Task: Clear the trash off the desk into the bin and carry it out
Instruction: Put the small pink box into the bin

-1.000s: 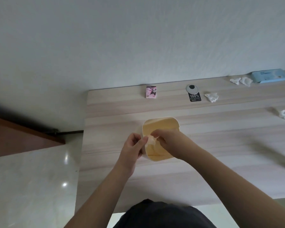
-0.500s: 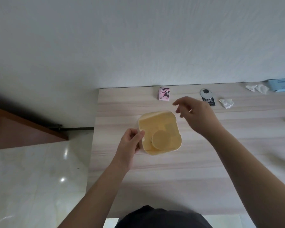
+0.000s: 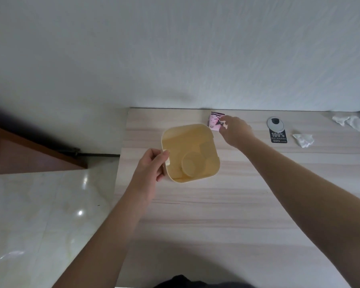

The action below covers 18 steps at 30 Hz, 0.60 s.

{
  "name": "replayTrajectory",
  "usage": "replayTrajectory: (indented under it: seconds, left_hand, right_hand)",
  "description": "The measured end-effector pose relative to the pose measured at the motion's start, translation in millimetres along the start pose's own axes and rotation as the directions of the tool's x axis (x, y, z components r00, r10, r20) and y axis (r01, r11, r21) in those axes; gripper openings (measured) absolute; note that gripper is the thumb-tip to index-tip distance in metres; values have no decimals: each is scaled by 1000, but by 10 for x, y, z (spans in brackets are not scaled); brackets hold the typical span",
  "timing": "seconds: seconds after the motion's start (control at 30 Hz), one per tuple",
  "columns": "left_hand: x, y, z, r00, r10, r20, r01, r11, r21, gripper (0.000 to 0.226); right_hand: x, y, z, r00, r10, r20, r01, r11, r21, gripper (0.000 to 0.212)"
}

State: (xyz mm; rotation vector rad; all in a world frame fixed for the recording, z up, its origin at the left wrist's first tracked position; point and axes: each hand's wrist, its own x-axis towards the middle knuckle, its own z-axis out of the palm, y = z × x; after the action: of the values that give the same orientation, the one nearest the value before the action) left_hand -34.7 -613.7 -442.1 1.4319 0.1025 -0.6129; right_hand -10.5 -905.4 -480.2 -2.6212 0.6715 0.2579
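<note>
Now your left hand (image 3: pixel 152 166) grips the yellow bin (image 3: pixel 190 152) at its 9 o'clock rim; a round disc (image 3: pixel 193 164) lies inside. Right hand (image 3: pixel 235 129) pinches the pink packet (image 3: pixel 215 121) at the bin's 1 o'clock.

Left hand (image 3: pixel 153 163) curls its fingers round the near-left rim of the bin (image 3: pixel 190 152), thumb on top, forearm angled up from the lower left, while the right arm stretches far forward, right hand (image 3: pixel 234 129) with fingertips touching the pink packet (image 3: pixel 214 121).
</note>
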Motion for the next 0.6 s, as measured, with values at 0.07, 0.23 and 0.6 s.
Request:
replayTrajectory:
  seconds: [0.07, 0.23, 0.6]
  left_hand:
    - [49, 30, -31, 1000, 7, -8, -7, 1000, 0, 32]
    - [144, 97, -24, 1000, 4, -17, -4, 1000, 13, 36]
    - [137, 99, -42, 997, 2, -83, -4, 1000, -21, 30]
  right_hand:
    - [141, -16, 136, 999, 29, 46, -22, 987, -158, 47]
    - [439, 4, 366, 981, 17, 194, 27, 975, -219, 71]
    - [399, 324, 628, 968, -171, 181, 230, 893, -388, 67]
